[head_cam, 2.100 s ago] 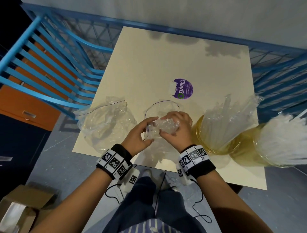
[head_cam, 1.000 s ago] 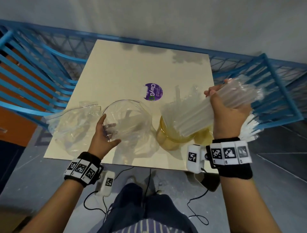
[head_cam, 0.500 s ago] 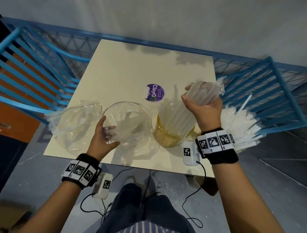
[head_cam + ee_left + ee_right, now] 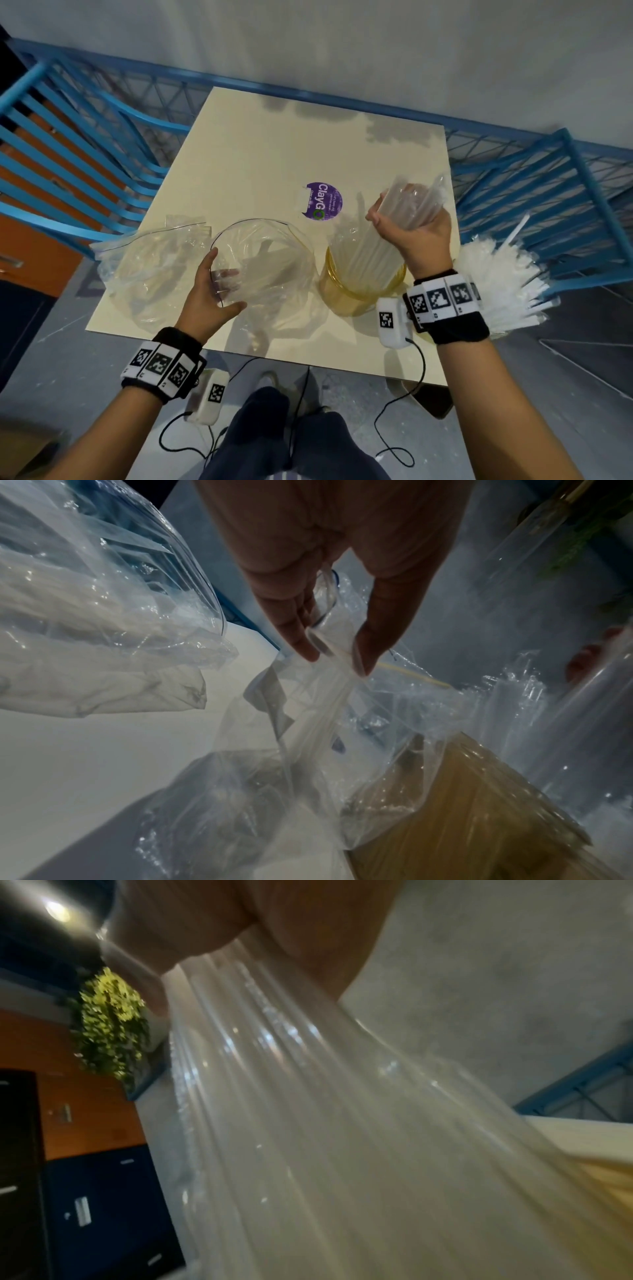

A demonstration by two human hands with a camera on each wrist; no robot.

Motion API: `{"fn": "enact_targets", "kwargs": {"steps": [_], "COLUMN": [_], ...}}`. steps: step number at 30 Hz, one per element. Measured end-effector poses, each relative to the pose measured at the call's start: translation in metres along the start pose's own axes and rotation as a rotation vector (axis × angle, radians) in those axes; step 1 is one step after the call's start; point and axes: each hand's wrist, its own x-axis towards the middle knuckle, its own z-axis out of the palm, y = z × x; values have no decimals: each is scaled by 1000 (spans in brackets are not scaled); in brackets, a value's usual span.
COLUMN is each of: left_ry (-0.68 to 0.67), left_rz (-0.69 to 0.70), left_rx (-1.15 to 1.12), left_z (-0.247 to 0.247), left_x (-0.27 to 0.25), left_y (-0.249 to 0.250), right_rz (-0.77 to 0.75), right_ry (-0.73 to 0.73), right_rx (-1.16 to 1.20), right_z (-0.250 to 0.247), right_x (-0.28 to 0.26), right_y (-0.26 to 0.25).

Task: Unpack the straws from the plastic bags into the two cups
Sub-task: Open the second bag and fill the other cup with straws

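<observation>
My right hand (image 4: 409,229) grips the top of a bundle of clear straws (image 4: 373,246) whose lower ends stand in a yellow cup (image 4: 346,298) on the cream table (image 4: 260,150). The same straws (image 4: 308,1123) fill the right wrist view, running down from my palm. My left hand (image 4: 209,291) pinches the rim of an open clear plastic bag (image 4: 270,263) beside the cup; thumb and fingers (image 4: 298,631) hold the film. A second clear bag (image 4: 147,270) lies crumpled to the left. Behind my right wrist a second cup, mostly hidden, holds white straws (image 4: 503,274).
A purple round sticker (image 4: 322,200) lies on the table behind the bag. Blue metal chairs (image 4: 68,164) and a blue rail (image 4: 548,212) flank the table on both sides. My legs (image 4: 274,442) and the wrist cables hang below the near table edge.
My right hand has carried the clear straw bundle from high right down and left, standing it in the yellow cup. My left hand kept holding the open bag.
</observation>
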Motion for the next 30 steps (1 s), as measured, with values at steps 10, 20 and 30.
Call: {"fn": "enact_targets", "kwargs": {"steps": [10, 20, 30], "left_ry": [-4, -39, -106], "left_rz": [12, 13, -23], "left_rx": [9, -3, -51], "left_z": [-4, -7, -9], "left_x": [4, -7, -3], "left_y": [-11, -1, -7], "right_rz": [-87, -746, -120], "right_ry": [-131, -81, -767], "right_rx": [-313, -447, -920], "right_z": [12, 24, 139], "right_x": [-20, -51, -28], "right_y": [78, 15, 103]}}
